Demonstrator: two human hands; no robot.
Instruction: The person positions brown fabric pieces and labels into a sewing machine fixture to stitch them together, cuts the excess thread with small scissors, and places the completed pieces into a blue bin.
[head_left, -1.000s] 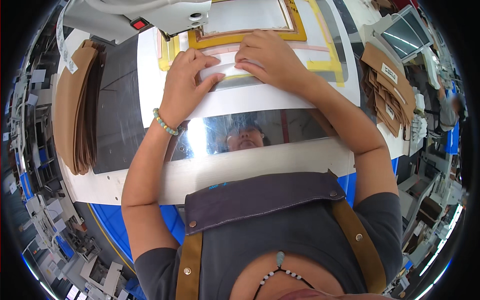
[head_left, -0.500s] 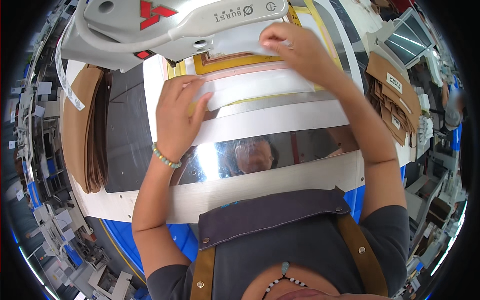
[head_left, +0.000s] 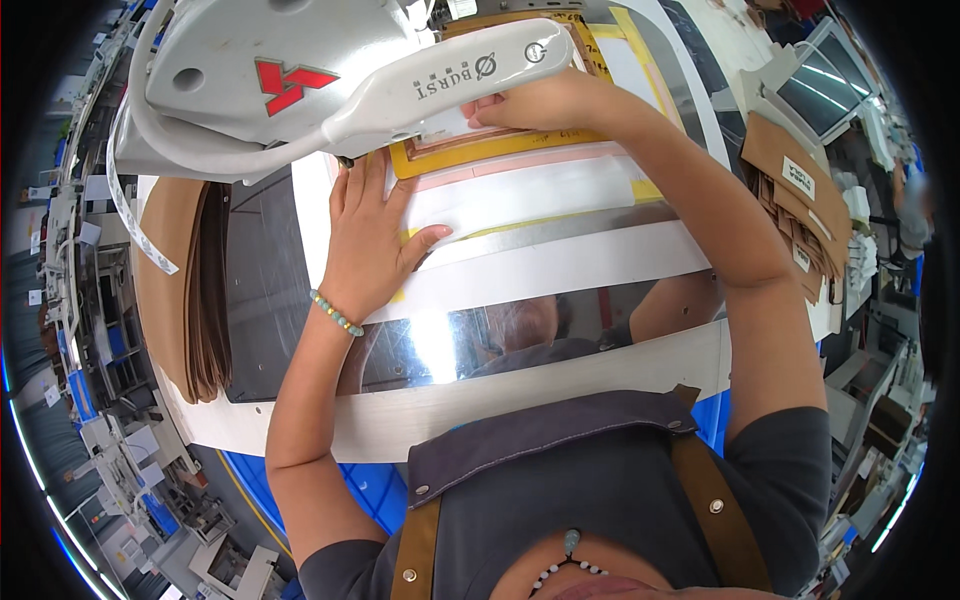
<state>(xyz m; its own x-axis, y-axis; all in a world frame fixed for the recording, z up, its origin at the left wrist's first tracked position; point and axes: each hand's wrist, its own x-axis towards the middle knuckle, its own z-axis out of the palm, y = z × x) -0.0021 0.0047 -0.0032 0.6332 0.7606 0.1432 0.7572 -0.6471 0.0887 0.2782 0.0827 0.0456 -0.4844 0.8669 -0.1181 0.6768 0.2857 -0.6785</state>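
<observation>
My left hand (head_left: 372,238) rests flat, fingers spread, at the left end of a white strip (head_left: 530,196) on a template board bordered with yellow and pink tape (head_left: 520,164). Its fingertips lie beside a yellow rectangular frame (head_left: 405,163). My right hand (head_left: 545,105) reaches over that frame beneath the curved handle of a white machine head (head_left: 210,60). Its fingertips are curled around or against something I cannot make out; the handle hides part of them.
Brown folded pieces stand in a stack (head_left: 180,290) at left; more, with white labels, lie at right (head_left: 775,155), near a monitor (head_left: 825,75). A shiny steel strip (head_left: 400,355) runs along the near bench edge. Other workstations and a blurred person (head_left: 910,205) are at the sides.
My right hand has left the white strip, rising and then moving left under the handle. My left hand has shifted nearer me, fingers flatter. The view has shifted, showing more of the machine head.
</observation>
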